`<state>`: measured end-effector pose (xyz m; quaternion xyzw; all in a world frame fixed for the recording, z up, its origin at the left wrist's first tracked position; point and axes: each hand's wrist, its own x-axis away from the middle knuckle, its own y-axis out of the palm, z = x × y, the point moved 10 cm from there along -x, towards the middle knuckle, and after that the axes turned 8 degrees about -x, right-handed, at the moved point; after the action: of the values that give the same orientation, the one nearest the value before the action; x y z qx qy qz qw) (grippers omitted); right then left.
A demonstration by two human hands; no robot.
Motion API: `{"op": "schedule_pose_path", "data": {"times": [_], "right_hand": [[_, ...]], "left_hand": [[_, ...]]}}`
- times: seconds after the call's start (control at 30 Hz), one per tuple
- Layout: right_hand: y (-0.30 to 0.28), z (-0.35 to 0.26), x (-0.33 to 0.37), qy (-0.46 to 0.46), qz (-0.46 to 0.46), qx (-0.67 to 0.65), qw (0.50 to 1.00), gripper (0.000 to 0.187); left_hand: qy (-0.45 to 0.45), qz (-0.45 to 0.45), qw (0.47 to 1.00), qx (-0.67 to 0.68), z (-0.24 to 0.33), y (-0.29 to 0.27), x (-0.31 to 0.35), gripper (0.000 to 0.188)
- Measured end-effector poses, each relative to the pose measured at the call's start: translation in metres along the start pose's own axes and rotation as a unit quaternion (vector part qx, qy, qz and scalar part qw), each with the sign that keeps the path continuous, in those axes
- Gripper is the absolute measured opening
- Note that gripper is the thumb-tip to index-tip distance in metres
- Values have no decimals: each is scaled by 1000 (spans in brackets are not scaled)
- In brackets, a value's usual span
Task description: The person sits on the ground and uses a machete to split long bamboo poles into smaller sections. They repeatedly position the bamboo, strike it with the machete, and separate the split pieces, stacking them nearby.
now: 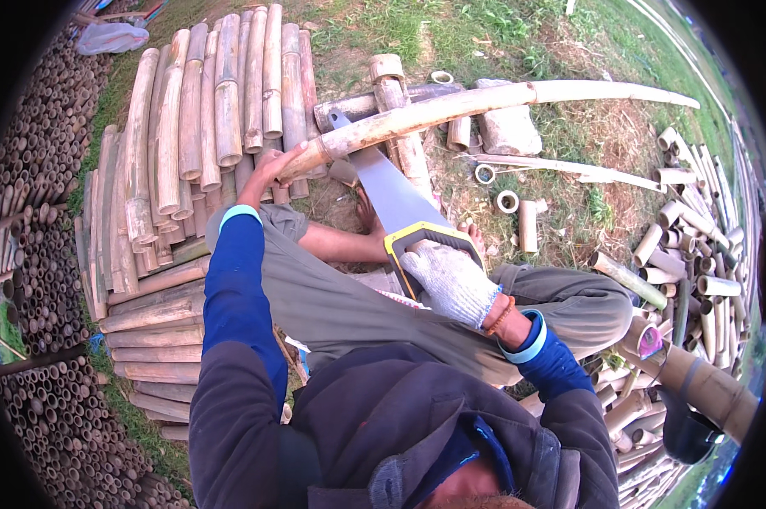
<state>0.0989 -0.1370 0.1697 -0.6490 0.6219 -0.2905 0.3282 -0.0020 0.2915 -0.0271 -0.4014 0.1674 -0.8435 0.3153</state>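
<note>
A long, pale bamboo pole (451,106) slants across the work spot, its left end in my bare left hand (272,172). The fingers of that hand close around it. My right hand (451,284), in a white knitted glove, grips a handsaw (395,193) by its yellow and black handle. The saw's blade crosses the pole close to my left hand, and its tip (339,119) shows on the far side. Where they cross, the pole hides the blade, so I cannot tell how deep any cut is. Under the pole stands a rest of thick bamboo pieces (410,153).
Cut bamboo lengths lie stacked (205,110) on my left, with more piled (696,237) on my right. Short rings (507,201), a split strip (569,167) and a stone block (510,127) lie on the grass. My bare foot (370,216) is below the blade.
</note>
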Motion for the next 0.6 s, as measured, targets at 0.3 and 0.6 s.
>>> {"op": "schedule_pose_path", "data": {"times": [0.3, 0.6], "right_hand": [[-163, -36, 108, 184, 168, -154, 956, 54], [-230, -40, 263, 169, 343, -312, 870, 67]], "left_hand": [[-58, -92, 992, 60, 11, 24, 31, 91], [-9, -176, 954, 242, 87, 103, -11, 71]]}}
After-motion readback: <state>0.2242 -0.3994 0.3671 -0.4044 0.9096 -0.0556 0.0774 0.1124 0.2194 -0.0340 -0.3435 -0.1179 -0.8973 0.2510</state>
